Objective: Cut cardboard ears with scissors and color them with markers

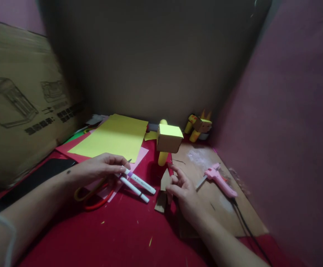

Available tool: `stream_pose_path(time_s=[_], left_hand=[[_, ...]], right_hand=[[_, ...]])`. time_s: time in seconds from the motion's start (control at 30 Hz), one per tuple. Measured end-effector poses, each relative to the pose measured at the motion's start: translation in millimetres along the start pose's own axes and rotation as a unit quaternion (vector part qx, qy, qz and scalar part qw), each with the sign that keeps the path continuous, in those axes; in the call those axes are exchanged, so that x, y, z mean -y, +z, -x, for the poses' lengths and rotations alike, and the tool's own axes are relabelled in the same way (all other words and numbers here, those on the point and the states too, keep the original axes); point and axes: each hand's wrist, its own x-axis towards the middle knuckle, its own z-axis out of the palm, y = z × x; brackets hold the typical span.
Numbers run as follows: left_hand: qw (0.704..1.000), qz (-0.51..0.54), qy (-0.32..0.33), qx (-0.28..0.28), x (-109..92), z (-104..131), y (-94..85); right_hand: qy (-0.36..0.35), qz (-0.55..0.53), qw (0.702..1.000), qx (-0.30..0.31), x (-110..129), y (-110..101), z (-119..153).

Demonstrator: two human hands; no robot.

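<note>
My left hand (pixel 110 167) is closed in a pinch at the end of a white marker (pixel 140 181) with a purple band. A second white marker (pixel 135 190) lies alongside, below it. Scissors (pixel 100 204) with orange-red and yellowish handles rest partly under that hand. My right hand (pixel 180 185) has its index finger stretched forward, while the thumb and other fingers close at the edge of a small pointed cardboard piece (pixel 165 180). Another cardboard bit (pixel 160 204) shows just below. Behind them stands a yellow-legged cardboard figure (pixel 169 142) with a yellow top on its box head.
Yellow paper (pixel 114 135) tops a stack of coloured sheets at left. A pink glue gun (pixel 219 180) with a black cord lies on a cardboard sheet (pixel 228 218). A horned cardboard figure (pixel 202 126) stands at the back right. A large carton (pixel 17 92) borders the left.
</note>
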Motion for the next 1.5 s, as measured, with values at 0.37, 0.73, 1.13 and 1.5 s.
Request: stream_pose_path(time_s=[0.37,0.73,1.13,1.5], left_hand=[[0.999,-0.028,-0.009,-0.031,-3,0,1.1],[0.998,-0.045,-0.016,-0.045,-13,5,9.3],[0.999,0.004,-0.031,-0.024,0,4,4.1],[0.998,-0.046,-0.029,-0.041,-1,2,1.3]], right_hand=[[0.007,0.003,1.000,0.011,-6,-3,-2],[0.006,0.017,1.000,0.011,-3,-3,0],[0.002,0.019,1.000,0.009,-10,-6,-1],[0.011,0.017,1.000,0.003,-6,-2,-2]])
